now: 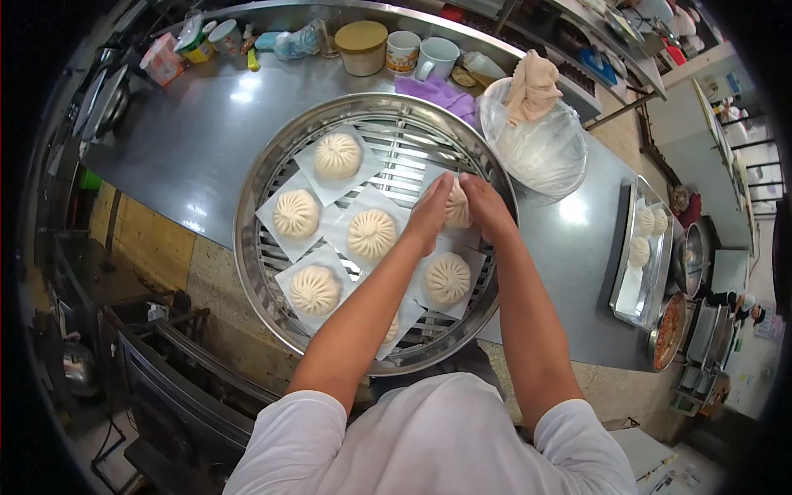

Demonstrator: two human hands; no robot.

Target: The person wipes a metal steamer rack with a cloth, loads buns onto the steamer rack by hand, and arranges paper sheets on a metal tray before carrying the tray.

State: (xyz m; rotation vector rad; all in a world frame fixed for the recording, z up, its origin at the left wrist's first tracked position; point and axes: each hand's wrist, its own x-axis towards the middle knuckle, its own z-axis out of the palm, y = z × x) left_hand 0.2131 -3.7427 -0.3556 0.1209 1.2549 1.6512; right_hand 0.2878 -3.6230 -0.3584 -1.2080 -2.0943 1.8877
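head view: a round steel steamer tray (272,285) sits mid-table, paper squares carrying pleated buns (296,214) across its left half. toward its right rim, left hand (429,216) and right hand (487,206) meet, fingers clamped together around one bun (458,206). a metal tray (627,289) of buns lies at the table's right edge.

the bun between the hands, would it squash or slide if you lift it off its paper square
Likely soft: the bun looks like raw pleated dough, so the left hand and right hand cupping it could dent it. Probably light for its size. It may cling to its paper square, and the thin sheet looks floppy enough to lift along.
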